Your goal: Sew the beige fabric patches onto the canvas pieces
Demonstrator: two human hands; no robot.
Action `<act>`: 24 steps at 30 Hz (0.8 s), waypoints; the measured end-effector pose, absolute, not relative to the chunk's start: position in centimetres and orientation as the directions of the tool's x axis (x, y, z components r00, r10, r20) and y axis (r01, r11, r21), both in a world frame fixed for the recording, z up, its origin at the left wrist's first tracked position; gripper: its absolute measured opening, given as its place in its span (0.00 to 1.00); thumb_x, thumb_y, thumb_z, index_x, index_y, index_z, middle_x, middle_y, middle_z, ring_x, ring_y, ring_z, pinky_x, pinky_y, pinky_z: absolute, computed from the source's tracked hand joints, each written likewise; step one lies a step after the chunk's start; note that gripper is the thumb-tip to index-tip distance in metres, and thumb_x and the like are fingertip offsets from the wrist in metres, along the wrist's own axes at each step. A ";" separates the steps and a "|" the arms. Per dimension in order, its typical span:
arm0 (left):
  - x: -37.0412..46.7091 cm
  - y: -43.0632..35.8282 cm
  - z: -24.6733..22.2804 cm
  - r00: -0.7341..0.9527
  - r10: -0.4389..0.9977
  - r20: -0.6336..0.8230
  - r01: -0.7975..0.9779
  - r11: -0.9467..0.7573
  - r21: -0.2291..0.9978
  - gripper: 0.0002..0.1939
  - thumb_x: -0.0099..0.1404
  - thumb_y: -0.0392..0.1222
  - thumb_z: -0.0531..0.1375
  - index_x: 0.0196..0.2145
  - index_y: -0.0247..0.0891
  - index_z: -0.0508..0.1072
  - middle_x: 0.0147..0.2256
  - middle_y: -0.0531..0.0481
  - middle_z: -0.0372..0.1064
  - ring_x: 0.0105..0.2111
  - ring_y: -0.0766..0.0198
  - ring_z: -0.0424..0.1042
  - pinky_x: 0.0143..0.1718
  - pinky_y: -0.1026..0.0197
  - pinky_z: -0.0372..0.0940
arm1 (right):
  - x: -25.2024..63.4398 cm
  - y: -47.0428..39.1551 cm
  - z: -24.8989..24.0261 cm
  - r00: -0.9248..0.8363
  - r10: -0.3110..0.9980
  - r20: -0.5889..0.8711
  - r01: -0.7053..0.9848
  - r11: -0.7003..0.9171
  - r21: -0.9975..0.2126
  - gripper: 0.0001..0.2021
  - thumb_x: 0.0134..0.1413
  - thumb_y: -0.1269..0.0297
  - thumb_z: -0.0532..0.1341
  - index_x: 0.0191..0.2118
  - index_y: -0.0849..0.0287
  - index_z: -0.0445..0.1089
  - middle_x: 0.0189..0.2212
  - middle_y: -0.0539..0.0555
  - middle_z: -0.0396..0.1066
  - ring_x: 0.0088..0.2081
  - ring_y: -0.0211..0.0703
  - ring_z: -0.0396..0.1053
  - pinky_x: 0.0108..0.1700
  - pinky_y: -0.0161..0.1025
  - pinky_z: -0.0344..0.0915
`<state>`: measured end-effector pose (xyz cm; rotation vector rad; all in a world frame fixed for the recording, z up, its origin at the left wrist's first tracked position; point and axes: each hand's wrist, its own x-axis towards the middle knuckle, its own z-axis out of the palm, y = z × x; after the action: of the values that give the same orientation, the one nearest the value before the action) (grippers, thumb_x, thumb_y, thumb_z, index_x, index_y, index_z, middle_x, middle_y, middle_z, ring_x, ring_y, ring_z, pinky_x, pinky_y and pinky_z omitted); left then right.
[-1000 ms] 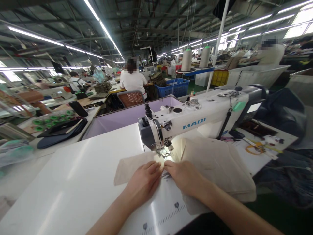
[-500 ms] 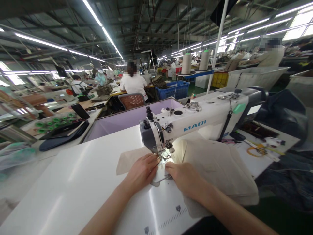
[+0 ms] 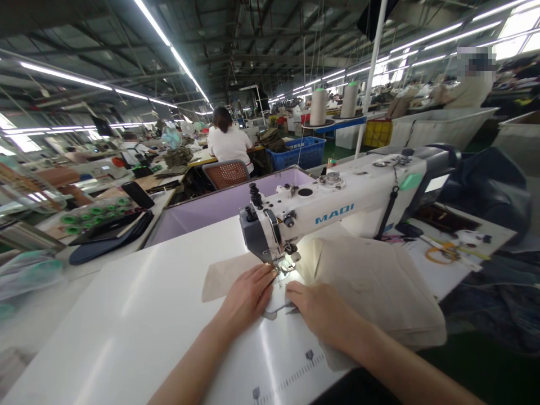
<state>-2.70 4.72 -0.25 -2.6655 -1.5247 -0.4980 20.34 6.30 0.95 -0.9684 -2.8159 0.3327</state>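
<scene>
A white sewing machine stands on the white table, its lamp lighting the needle area. Beige fabric spreads to the right of the needle, and a smaller beige piece lies on the left. My left hand lies with its fingers together at the left of the presser foot, over the edge of the smaller piece. Just right of and below the foot, my right hand is closed, thumb and fingers pinched on the edge of the beige fabric.
Yellow-handled scissors lie at the right by small tools. A lilac-lined bin is behind the table. At the left are green-ended spools and a dark blue pouch. A seated person in white is ahead.
The view has shifted slightly. Both hands keep nearly the same places beside the presser foot, and the fabric looks almost unchanged.
</scene>
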 end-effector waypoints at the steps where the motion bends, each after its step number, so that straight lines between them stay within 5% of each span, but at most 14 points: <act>1: -2.7 4.7 -0.2 0.471 0.833 0.289 0.843 -0.522 0.132 0.18 0.74 0.39 0.51 0.56 0.38 0.73 0.56 0.41 0.73 0.58 0.53 0.71 0.60 0.48 0.68 | 20.3 6.3 1.0 -0.780 0.623 0.059 0.592 0.765 -0.253 0.12 0.66 0.76 0.55 0.45 0.57 0.73 0.43 0.52 0.76 0.35 0.44 0.75 0.31 0.37 0.62; 13: -2.3 4.4 -0.2 0.440 0.863 0.249 0.879 -0.471 0.078 0.17 0.74 0.40 0.53 0.56 0.37 0.73 0.56 0.41 0.73 0.55 0.49 0.71 0.56 0.42 0.70 | 20.4 6.1 0.6 -0.766 0.639 0.072 0.606 0.754 -0.253 0.11 0.66 0.76 0.55 0.44 0.57 0.73 0.43 0.52 0.76 0.35 0.44 0.75 0.31 0.37 0.63; 18: 0.4 2.0 0.8 0.425 0.886 0.185 0.881 -0.452 0.140 0.11 0.72 0.37 0.54 0.46 0.37 0.76 0.47 0.42 0.76 0.48 0.52 0.74 0.51 0.47 0.73 | 20.9 5.5 0.7 -0.756 0.648 0.090 0.611 0.748 -0.257 0.10 0.65 0.77 0.56 0.45 0.58 0.72 0.44 0.52 0.75 0.34 0.44 0.75 0.30 0.37 0.62; 24: 1.3 0.3 0.2 0.472 0.853 0.224 0.865 -0.497 0.067 0.16 0.70 0.36 0.56 0.54 0.35 0.71 0.53 0.40 0.73 0.52 0.48 0.72 0.52 0.44 0.73 | 21.0 4.8 1.0 -0.775 0.632 0.035 0.610 0.761 -0.220 0.10 0.64 0.77 0.57 0.44 0.59 0.72 0.43 0.52 0.76 0.33 0.44 0.75 0.28 0.38 0.59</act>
<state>1.31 0.28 0.17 -2.6475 -1.5462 -0.3523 21.00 4.79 0.97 -1.0071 -2.8467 0.2987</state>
